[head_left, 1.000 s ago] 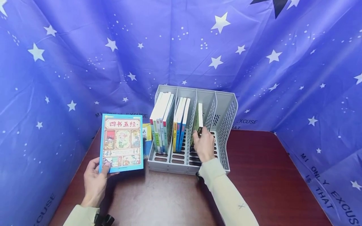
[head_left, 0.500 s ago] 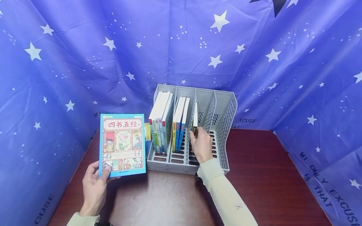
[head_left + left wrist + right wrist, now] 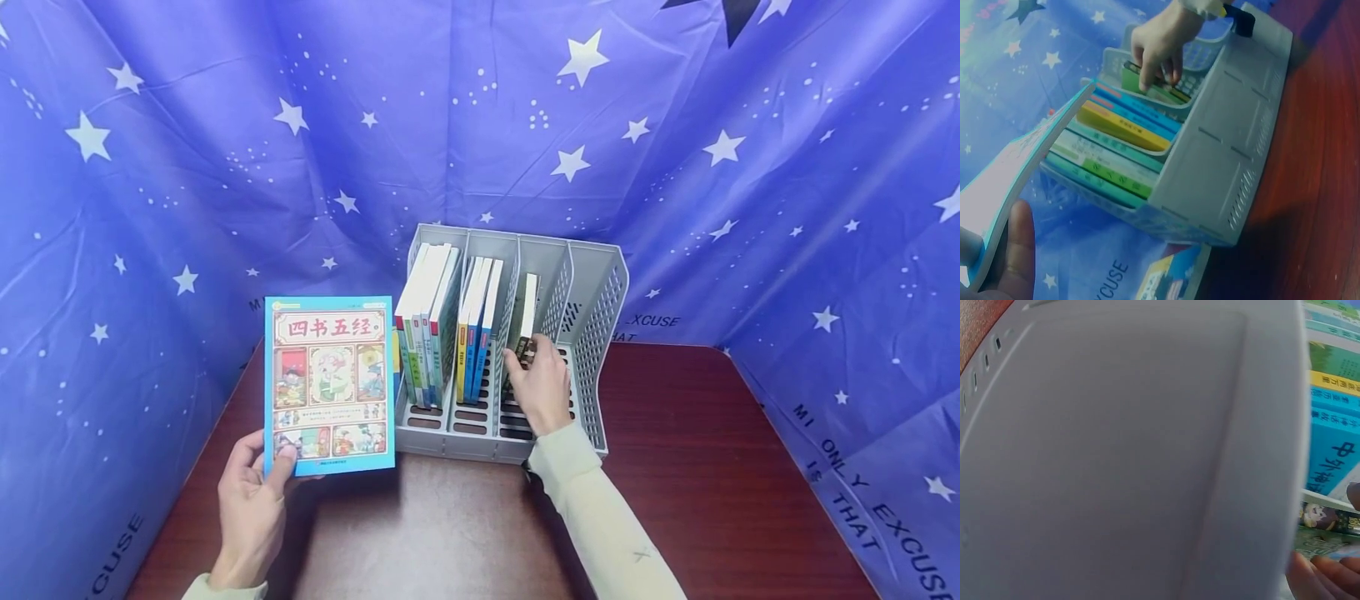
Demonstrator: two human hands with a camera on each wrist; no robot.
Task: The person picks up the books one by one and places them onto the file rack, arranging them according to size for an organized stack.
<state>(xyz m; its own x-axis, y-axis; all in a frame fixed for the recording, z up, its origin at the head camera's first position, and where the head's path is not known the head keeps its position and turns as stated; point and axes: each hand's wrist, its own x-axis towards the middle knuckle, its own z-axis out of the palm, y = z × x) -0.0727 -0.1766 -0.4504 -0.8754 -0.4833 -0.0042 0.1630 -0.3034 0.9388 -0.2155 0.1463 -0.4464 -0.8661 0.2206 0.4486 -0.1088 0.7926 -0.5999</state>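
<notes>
My left hand (image 3: 251, 500) holds a blue-bordered picture-cover book (image 3: 332, 392) by its lower left corner, thumb on the front cover. The book is raised left of a grey file rack (image 3: 467, 444). My right hand (image 3: 543, 387) reaches into the rack's third compartment and pinches a small green book with a dark spine (image 3: 529, 308). In the right wrist view the dark spine (image 3: 1329, 517) shows between thumb and fingers, and the rack wall covers most of the picture. The small book stands upright, its lower part hidden by the hand.
Books with green and white spines (image 3: 423, 333) fill the first compartment. Yellow and blue books (image 3: 480, 333) stand in the second. Another book (image 3: 1172, 275) lies left of the rack, mostly hidden in the head view. A starry blue curtain (image 3: 480, 125) surrounds the brown table (image 3: 675, 467).
The small book has tilted left and then back right in the third compartment with my right hand. My left hand has brought the blue-bordered book slightly nearer and rightward, covering the book behind it more.
</notes>
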